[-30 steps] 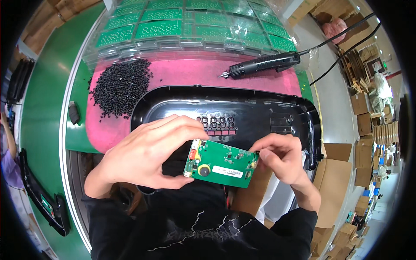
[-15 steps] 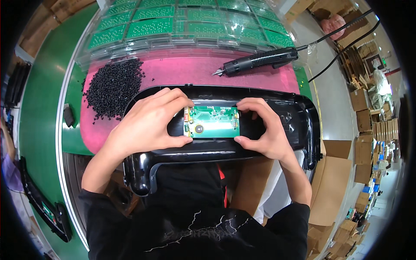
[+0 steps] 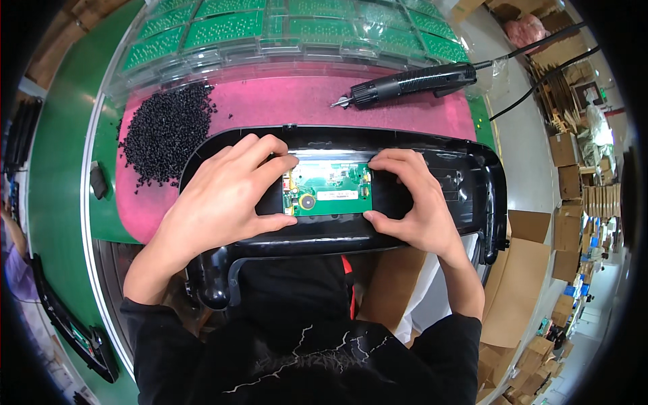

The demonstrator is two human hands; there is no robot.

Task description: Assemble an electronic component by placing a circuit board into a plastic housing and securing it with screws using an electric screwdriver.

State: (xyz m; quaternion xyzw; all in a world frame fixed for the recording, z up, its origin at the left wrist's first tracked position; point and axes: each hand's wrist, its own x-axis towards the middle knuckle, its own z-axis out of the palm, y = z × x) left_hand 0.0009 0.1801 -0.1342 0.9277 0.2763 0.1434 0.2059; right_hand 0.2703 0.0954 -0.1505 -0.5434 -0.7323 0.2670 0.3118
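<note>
l grip point(image 3: 228, 194) + r grip point(image 3: 420, 206) spread wide, holding green pcb point(image 3: 341, 184) corners

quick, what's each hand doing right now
Left hand: thumb and fingers holding the green circuit board at its left end.
Right hand: holding its right end.

At the centre of the frame, the left hand point(image 3: 226, 192) and right hand point(image 3: 420, 202) grip a green circuit board point(image 3: 341, 183) by its opposite ends, thumbs at the lower corners, over a glossy black housing point(image 3: 324, 246). Left of centre, a heap of small black pieces point(image 3: 165, 135) lies on a pink mat point(image 3: 283, 94); a black electric screwdriver point(image 3: 412, 84) lies at upper right, its tip pointing left. Clear trays point(image 3: 283, 54) with green boards line the top.
</note>
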